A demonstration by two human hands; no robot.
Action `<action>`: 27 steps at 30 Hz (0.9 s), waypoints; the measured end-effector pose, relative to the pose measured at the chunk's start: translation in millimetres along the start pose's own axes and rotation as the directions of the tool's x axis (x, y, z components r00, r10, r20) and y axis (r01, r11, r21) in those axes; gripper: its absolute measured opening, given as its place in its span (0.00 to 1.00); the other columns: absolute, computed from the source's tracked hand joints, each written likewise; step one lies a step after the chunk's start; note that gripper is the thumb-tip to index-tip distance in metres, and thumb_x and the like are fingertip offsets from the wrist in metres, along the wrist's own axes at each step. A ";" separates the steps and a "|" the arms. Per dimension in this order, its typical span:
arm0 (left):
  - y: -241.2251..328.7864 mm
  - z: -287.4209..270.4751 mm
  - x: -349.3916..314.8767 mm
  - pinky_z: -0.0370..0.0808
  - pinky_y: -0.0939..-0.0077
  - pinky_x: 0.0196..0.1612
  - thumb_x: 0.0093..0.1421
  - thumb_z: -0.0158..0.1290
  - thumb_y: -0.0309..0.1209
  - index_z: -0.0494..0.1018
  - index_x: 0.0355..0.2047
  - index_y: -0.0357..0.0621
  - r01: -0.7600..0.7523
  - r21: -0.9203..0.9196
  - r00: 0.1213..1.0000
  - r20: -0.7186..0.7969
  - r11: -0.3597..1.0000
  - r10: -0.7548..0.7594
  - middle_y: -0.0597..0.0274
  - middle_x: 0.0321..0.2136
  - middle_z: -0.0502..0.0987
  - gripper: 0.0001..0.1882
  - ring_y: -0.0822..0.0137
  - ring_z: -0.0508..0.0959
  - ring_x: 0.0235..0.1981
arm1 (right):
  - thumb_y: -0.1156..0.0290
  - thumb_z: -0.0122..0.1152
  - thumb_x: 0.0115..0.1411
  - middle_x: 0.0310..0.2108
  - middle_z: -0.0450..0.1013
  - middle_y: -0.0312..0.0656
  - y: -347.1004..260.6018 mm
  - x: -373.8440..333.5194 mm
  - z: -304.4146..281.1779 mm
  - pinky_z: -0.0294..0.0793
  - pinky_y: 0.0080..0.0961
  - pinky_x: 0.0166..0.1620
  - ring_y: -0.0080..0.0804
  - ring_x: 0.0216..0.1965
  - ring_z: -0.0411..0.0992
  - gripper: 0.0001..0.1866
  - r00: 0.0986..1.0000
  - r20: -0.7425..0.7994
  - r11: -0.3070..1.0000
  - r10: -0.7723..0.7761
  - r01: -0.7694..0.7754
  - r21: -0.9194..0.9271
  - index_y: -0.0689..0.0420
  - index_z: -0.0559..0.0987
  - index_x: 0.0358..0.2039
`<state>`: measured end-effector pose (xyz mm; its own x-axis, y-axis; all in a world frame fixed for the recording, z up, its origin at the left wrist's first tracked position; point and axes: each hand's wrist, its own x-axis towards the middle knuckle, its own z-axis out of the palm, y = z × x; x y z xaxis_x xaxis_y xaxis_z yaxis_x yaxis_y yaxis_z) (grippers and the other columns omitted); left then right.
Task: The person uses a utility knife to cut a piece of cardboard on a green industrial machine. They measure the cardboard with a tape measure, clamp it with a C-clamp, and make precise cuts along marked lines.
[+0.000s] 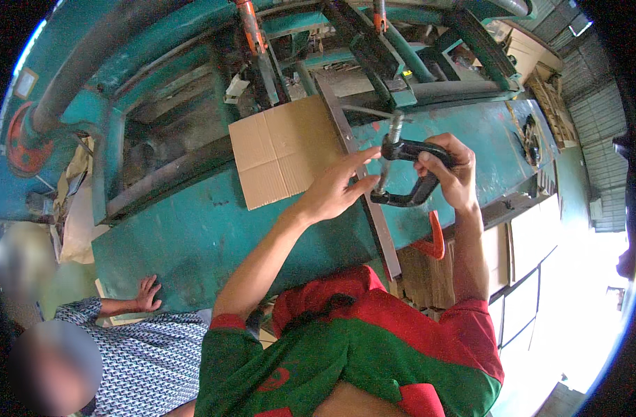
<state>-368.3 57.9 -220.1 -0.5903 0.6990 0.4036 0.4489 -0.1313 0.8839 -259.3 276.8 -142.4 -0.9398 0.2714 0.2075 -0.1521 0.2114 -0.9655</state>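
Note:
A black C-clamp [422,177] with a threaded steel screw is up in my right hand [453,170], whose fingers wrap round its frame. My left hand [339,184] reaches toward the clamp's screw from the left, with thumb and index finger apart and their tips at or beside it; whether they touch it I cannot tell. Below both hands, a long dark metal bar [377,233] lies across the green table [290,243]. A flat piece of brown cardboard [276,153] sits left of the bar, on the table's far side.
An orange clamp [436,236] is at the table's near edge, by my right forearm. Green machine framing [192,104] with orange-ended rods stands beyond the table. At the left, a co-worker's hand [148,294] rests on the tabletop. Cardboard stacks [533,229] stand at the right.

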 end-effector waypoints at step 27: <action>-290.4 19.4 128.6 0.75 0.74 0.39 0.69 0.59 0.39 0.79 0.42 0.40 0.549 0.152 0.832 0.000 0.822 -0.555 0.69 0.31 0.82 0.13 0.77 0.76 0.33 | 0.80 0.68 0.54 0.36 0.80 0.41 255.7 241.4 -35.3 0.76 0.27 0.47 0.27 0.41 0.77 0.10 0.933 0.332 0.984 0.137 -0.090 -0.152 0.63 0.83 0.38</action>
<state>-561.6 199.6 -429.4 -0.7402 0.6543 -0.1551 0.1472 0.3827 0.9120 -514.3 429.5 -333.6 -0.9995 -0.0296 0.0090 -0.0182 0.3267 -0.9450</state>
